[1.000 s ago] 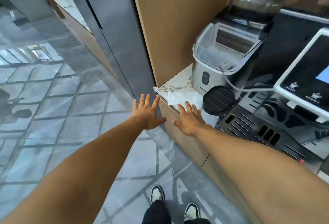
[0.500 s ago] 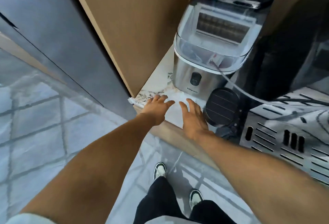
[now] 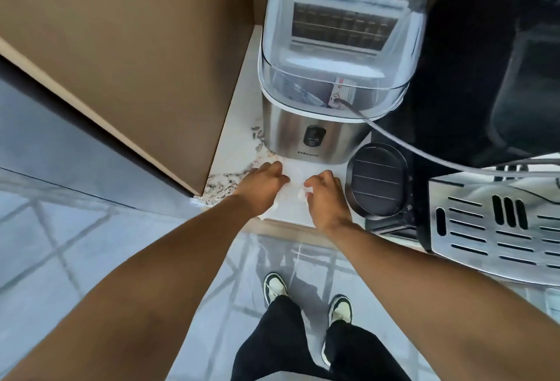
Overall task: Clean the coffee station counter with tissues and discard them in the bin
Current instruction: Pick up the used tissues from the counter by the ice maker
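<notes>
A white tissue (image 3: 295, 179) lies on the marble counter (image 3: 239, 141) in front of the ice maker. My left hand (image 3: 262, 188) rests on the tissue's left side with fingers curled onto it. My right hand (image 3: 325, 197) presses its right side, fingers bent and pinching the paper. The tissue bunches up between the two hands. Most of the tissue is hidden under my palms. No bin is in view.
A steel ice maker (image 3: 321, 126) with a clear lid stands right behind the tissue. A round black lid (image 3: 378, 179) sits to the right, then the coffee machine's drip tray (image 3: 497, 226). A wooden panel (image 3: 136, 62) walls the counter's left side. Tiled floor lies below.
Both hands moved forward from the counter edge onto the tissue and their fingers curled inward, gathering it. The view tilted further down and closer to the counter.
</notes>
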### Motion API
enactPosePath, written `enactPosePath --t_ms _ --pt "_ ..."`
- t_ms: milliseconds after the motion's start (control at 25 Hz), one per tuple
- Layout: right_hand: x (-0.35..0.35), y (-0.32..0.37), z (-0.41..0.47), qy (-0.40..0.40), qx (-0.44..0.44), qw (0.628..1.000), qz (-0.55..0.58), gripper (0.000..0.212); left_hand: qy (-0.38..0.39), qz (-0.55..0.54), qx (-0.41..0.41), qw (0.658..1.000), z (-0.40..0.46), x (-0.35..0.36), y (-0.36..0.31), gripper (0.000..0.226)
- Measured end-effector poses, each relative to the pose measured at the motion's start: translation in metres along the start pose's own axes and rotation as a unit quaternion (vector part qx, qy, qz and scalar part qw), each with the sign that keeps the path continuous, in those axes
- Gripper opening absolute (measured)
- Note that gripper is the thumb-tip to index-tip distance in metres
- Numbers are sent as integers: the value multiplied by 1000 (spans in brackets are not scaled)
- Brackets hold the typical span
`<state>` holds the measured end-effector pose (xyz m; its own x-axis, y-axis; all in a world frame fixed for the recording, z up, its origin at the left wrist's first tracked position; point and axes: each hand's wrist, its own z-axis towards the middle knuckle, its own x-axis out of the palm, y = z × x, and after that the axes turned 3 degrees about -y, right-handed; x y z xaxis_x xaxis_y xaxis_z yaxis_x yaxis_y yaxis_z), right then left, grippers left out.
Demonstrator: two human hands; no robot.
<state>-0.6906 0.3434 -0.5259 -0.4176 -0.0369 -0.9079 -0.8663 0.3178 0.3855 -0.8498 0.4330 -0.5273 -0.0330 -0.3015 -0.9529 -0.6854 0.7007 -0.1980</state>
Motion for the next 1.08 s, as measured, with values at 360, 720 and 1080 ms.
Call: enactPosePath --t_ms 360,720,1080 --pt "-4 -4 -15 12 54 997 53 25 -38 8 -41 998 -9 0 -5 32" --pt "-23 -17 -67 -8 44 995 85 23 2 -40 -99 994 -42 -12 -54 34" --pt "-55 -116 -189 -21 87 991 99 27 3 -66 -48 997 -64 17 -189 31"
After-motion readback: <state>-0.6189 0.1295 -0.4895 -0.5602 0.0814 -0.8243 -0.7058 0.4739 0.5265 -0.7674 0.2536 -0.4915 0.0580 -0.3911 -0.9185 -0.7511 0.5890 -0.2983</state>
